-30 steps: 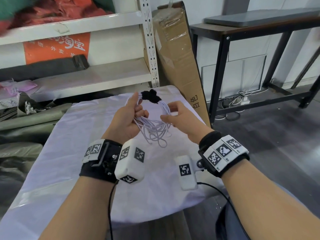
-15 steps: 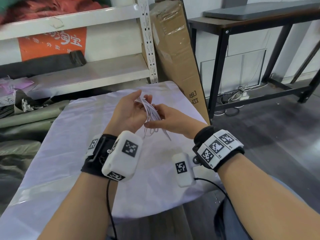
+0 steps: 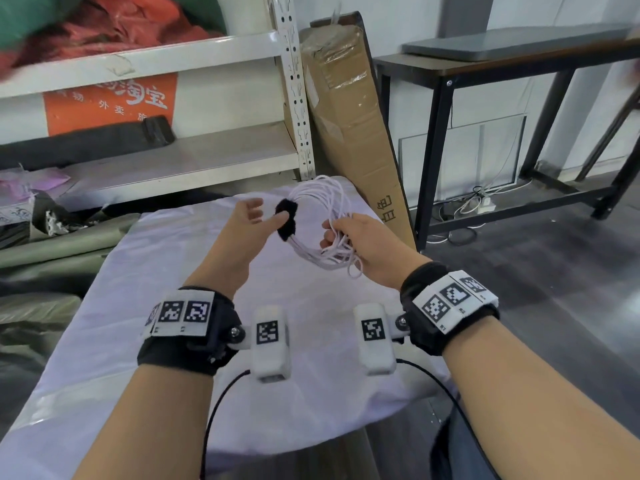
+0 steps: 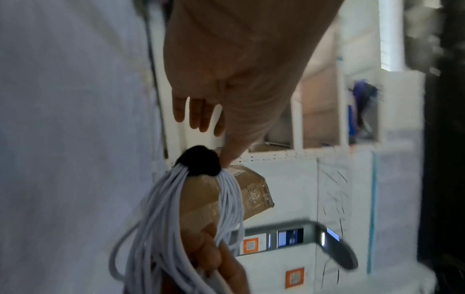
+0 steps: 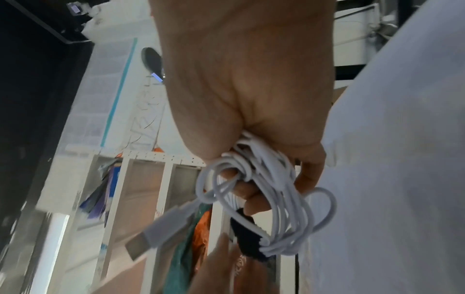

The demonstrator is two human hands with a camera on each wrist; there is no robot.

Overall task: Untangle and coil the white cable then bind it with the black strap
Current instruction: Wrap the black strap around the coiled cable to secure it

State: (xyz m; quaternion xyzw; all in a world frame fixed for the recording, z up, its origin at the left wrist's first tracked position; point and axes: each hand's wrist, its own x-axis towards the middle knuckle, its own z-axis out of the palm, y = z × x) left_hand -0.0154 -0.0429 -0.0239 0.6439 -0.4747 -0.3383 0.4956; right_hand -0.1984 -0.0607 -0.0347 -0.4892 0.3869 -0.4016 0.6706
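The white cable [image 3: 325, 209] is a coil of several loops, held in the air above the white-covered table [image 3: 145, 306]. A black strap [image 3: 286, 220] is wrapped round the coil's left side. My right hand [image 3: 349, 237] grips the coil's right side, fingers curled round the loops [image 5: 266, 179]; a USB plug [image 5: 161, 236] hangs free. My left hand [image 3: 256, 216] is spread, its thumb tip touching the black strap [image 4: 200, 163], the other fingers straight and off it.
A white metal shelf [image 3: 173, 157] with bags stands behind the table. A tall cardboard box [image 3: 346, 116] leans at the table's far right corner. A dark desk [image 3: 485, 64] with floor cables stands to the right.
The coil has swung from edge-on between both hands to an open ring held by the right hand. The left hand let go of the loops and now only its thumb touches the strap.
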